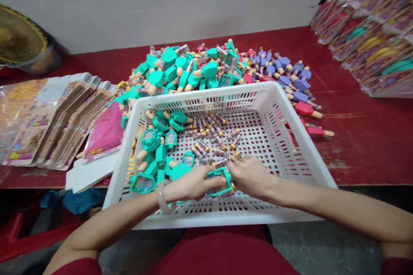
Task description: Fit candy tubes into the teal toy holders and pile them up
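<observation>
My left hand (193,184) and right hand (250,176) are together, both clamped on a teal plastic toy piece (219,181) inside a white perforated crate (245,218), near loose gold-capped vials (209,135). Beyond, teal and purple toy parts (200,68) heap on a red table (355,137), with printed packaging cards (58,120) to the left.

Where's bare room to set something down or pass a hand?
Red tabletop shows right of the white basket, before stacked packs. Inside, its right-hand mesh floor is open. Crowded: the toy pile behind it and its left side, around the left hand and right hand.
</observation>
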### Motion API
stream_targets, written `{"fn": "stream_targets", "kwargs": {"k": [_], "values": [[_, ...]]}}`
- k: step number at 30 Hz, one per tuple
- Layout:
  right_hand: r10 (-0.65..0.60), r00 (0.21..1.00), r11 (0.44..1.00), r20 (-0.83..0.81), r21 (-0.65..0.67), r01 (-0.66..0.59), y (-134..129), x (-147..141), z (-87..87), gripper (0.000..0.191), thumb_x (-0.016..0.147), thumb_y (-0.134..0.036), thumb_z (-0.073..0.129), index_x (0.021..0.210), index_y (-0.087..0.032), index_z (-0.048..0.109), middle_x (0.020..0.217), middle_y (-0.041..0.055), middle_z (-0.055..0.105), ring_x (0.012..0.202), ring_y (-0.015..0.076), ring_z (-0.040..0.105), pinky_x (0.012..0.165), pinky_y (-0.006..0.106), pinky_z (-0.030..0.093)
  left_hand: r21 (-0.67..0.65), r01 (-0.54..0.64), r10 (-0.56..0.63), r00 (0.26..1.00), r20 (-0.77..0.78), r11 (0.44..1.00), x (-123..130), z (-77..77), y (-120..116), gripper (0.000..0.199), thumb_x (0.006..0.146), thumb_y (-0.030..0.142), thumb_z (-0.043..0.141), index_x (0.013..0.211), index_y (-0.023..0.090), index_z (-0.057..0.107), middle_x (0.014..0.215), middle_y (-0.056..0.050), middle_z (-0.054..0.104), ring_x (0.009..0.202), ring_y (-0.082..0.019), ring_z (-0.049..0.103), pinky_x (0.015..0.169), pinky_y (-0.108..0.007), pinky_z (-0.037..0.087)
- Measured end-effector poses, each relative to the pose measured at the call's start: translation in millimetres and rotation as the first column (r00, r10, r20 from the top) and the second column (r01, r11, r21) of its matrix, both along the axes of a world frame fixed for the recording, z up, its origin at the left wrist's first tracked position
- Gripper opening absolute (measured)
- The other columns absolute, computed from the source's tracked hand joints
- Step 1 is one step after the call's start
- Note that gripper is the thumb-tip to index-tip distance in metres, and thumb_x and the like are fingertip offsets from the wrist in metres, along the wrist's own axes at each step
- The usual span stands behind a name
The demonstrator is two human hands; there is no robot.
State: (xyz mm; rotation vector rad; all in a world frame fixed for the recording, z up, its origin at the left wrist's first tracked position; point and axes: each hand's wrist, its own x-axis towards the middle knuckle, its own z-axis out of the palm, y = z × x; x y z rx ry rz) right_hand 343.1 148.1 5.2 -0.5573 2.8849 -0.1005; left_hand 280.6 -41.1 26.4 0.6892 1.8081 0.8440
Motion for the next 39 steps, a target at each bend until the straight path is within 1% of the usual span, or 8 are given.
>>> {"fn": "stream_targets", "kwargs": {"k": [5, 12, 17, 22, 28, 30, 35, 39], "values": [[-0.08, 0.935, 0.994, 0.345, -0.037, 0.099, 5.3, -16.1, -15.3, 0.017, 0.072, -0.03, 0.058, 0.079, -0.017, 0.068, 0.078, 0.0105, 0.071, 0.07, 0.0237, 0.065, 0.055, 0.027, 0.037, -0.182, 0.103, -0.195, 0.764, -0.615, 0.978, 3.5, -21.3, 4.0, 0.039, 0.089, 0.053, 0.048, 0.105, 0.017, 0.054, 0.092, -0.009, 0.068, 0.077, -0.023, 0.065, 0.061, -0.027, 0.043], [-0.044, 0.809, 0.957, 0.587, -0.208, 0.203, 16.0, -33.4, -48.3, 0.033, 0.069, -0.041, 0.066, 0.095, -0.019, 0.067, 0.079, 0.0033, 0.068, 0.066, 0.0181, 0.061, 0.052, 0.023, 0.038, -0.273, 0.278, -0.386, 0.558, -0.734, 0.921, -16.4, -52.2, 0.7, 0.041, 0.09, 0.054, 0.046, 0.11, 0.018, 0.052, 0.1, -0.009, 0.068, 0.083, -0.025, 0.067, 0.064, -0.03, 0.048], [-0.321, 0.921, 0.942, 0.222, -0.023, 0.334, 47.8, -68.2, -48.9, 0.052, 0.088, -0.024, 0.045, 0.139, -0.016, 0.038, 0.111, 0.0151, 0.065, 0.094, 0.0253, 0.062, 0.072, 0.031, 0.043, -0.151, -0.144, -0.049, 0.543, -0.838, 0.978, -104.2, -0.5, -4.7, 0.045, 0.083, 0.06, 0.053, 0.1, 0.019, 0.059, 0.083, -0.008, 0.068, 0.076, -0.025, 0.065, 0.068, -0.034, 0.049], [-0.355, 0.901, 0.935, 0.249, 0.114, 0.337, 65.9, -75.7, -73.9, 0.052, 0.087, -0.011, 0.041, 0.138, -0.02, 0.042, 0.103, 0.0172, 0.068, 0.09, 0.0272, 0.066, 0.07, 0.033, 0.044, 0.328, -0.281, 0.412, 0.33, -0.849, 0.902, -164.0, 50.0, -18.6, 0.08, 0.076, 0.054, 0.067, 0.136, 0.011, 0.037, 0.132, -0.019, 0.05, 0.12, -0.033, 0.048, 0.1, -0.045, 0.038], [-0.326, 0.914, 0.942, 0.242, 0.162, 0.293, 64.2, -61.3, -98.1, 0.037, 0.082, -0.009, 0.049, 0.119, -0.016, 0.057, 0.095, 0.018, 0.07, 0.088, 0.0261, 0.066, 0.07, 0.032, 0.043, -0.064, 0.059, -0.083, 0.854, -0.514, 0.996, -90.6, -13.5, -48.1, 0.049, 0.07, 0.046, 0.071, 0.11, 0.019, 0.061, 0.107, -0.009, 0.065, 0.098, -0.028, 0.06, 0.086, -0.035, 0.043], [-0.33, 0.915, 0.939, 0.233, 0.177, 0.293, 64.8, -60.0, -97.4, 0.031, 0.081, -0.009, 0.051, 0.11, -0.014, 0.06, 0.091, 0.0179, 0.07, 0.086, 0.0263, 0.066, 0.069, 0.032, 0.042, -0.092, 0.101, -0.131, 0.894, -0.428, 0.991, -67.9, -41.0, -57.3, 0.042, 0.058, 0.04, 0.079, 0.093, 0.02, 0.066, 0.09, -0.005, 0.066, 0.082, -0.024, 0.061, 0.075, -0.03, 0.044], [-0.328, 0.934, 0.939, 0.141, 0.158, 0.306, 58.5, -61.4, -72.8, 0.021, 0.078, -0.013, 0.053, 0.098, -0.01, 0.059, 0.101, 0.0214, 0.065, 0.089, 0.0277, 0.063, 0.067, 0.03, 0.039, -0.056, 0.031, -0.052, 0.894, -0.445, 0.998, -67.2, -50.5, -60.8, 0.037, 0.056, 0.042, 0.078, 0.079, 0.018, 0.061, 0.077, -0.001, 0.058, 0.07, -0.017, 0.054, 0.064, -0.026, 0.039], [-0.268, 0.956, 0.963, 0.122, -0.009, 0.271, 36.3, -56.3, -37.9, 0.031, 0.083, -0.027, 0.05, 0.111, -0.013, 0.047, 0.091, 0.0102, 0.066, 0.075, 0.0202, 0.061, 0.06, 0.026, 0.035, 0.133, -0.309, 0.329, 0.926, -0.186, 0.942, -77.1, -21.6, -44.8, 0.042, 0.072, 0.055, 0.066, 0.083, 0.015, 0.059, 0.081, -0.004, 0.061, 0.074, -0.018, 0.057, 0.063, -0.027, 0.045]]}}
